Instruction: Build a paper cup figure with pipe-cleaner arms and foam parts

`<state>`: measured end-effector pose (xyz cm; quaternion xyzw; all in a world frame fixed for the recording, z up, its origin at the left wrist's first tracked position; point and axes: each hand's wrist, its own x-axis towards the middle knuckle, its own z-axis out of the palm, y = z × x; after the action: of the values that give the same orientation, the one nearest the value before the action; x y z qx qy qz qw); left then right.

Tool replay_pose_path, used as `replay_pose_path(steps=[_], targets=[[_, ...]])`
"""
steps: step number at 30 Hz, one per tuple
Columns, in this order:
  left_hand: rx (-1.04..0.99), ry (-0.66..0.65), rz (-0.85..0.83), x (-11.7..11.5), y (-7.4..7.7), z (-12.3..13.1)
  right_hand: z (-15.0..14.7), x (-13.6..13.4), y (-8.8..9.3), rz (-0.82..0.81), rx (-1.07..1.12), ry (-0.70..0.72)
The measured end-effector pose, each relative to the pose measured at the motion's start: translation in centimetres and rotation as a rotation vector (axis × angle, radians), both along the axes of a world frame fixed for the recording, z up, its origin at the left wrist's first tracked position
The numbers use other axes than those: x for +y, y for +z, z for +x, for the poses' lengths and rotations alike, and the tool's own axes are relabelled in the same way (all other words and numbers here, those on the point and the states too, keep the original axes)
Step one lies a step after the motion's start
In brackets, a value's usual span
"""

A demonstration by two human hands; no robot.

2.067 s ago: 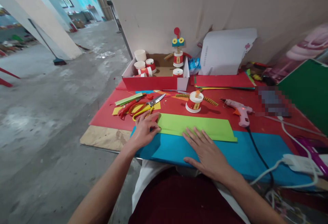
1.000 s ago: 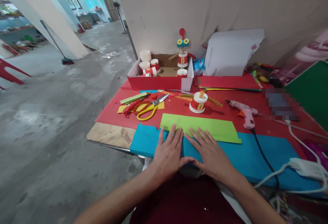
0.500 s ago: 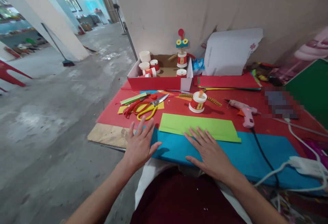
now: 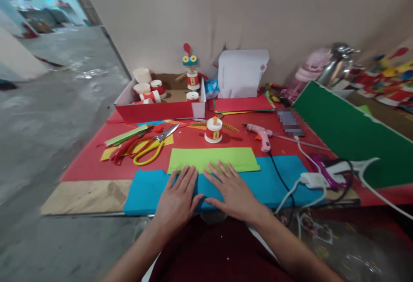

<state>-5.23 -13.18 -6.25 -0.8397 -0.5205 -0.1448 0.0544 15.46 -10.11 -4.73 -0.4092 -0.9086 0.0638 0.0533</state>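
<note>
My left hand [image 4: 179,191] lies flat on the blue sheet [image 4: 142,193], its fingertips at the lower edge of a lime green paper strip [image 4: 213,157]. To its right, my right hand [image 4: 229,189] also rests flat with spread fingers, their tips over the green strip. Neither hand holds anything. Just beyond the strip stands a small red and white paper cup figure [image 4: 214,130] with folded paper arms. Scissors with yellow handles [image 4: 151,150] lie left of the strip, beside red-handled ones [image 4: 121,153]. A pink hot glue gun [image 4: 263,135] lies on the right.
An open box [image 4: 155,112] at the back left holds paper cups and a finished-looking cup figure [image 4: 192,73]. Red sheets [image 4: 243,103] lie behind. A phone [image 4: 290,122], a power strip [image 4: 335,172] with cables, and a green board [image 4: 358,135] occupy the right side.
My view has turned right, so the table appears further left. My left hand has come down from near the scissors onto the blue sheet by the green strip. My right hand stays spread.
</note>
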Motion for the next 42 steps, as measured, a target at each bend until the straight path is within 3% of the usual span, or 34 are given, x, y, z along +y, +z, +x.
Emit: replay_pose_path(steps=[7, 12, 16, 20, 22, 25, 28, 31, 34, 37, 39, 42], targets=[[-0.015, -0.001, 0.008, 0.0, 0.5, -0.1, 4.7, -1.5, 0.1, 0.022, -0.061, -0.198], [0.002, 0.004, 0.017, 0.1, 0.3, -0.1, 7.0, -2.5, -1.1, 0.103, -0.052, -0.325], [0.039, -0.03, 0.049, 0.8, 0.4, -0.5, 7.7, -2.8, -1.6, 0.163, -0.023, -0.457], [0.084, -0.072, 0.004, 2.4, 1.3, -0.9, 6.2, -3.9, 0.0, 0.211, 0.204, -0.491], [0.1, -0.084, -0.008, 3.1, 1.9, -0.9, 4.8, -4.5, 1.0, 0.1, 0.409, -0.45], [0.114, -0.095, 0.034, 3.4, 2.5, 0.3, 2.6, -4.9, 1.9, -0.352, 0.738, -0.435], [0.062, -0.143, 0.106, 2.0, 3.0, 3.1, 0.6, -4.2, 2.0, -0.725, 1.2, -0.671], [-0.034, -0.221, 0.132, 0.0, 3.8, 6.0, -0.3, -3.2, 2.0, -0.814, 1.6, -0.868], [-0.261, -0.296, 0.05, 0.0, 5.2, 6.6, 0.6, -1.9, 2.5, -0.731, 1.864, -0.914], [-0.597, -0.199, -0.109, 3.4, 6.8, 4.7, 2.7, 0.2, 3.7, -0.778, 1.889, -0.801], [-0.8, -0.13, -0.338, 6.6, 7.7, 3.4, 3.8, 2.0, 4.7, -0.766, 1.861, -0.714], [-0.985, -0.246, -0.739, 9.8, 8.4, 3.1, 3.8, 4.4, 5.8, -0.717, 1.868, -0.619]])
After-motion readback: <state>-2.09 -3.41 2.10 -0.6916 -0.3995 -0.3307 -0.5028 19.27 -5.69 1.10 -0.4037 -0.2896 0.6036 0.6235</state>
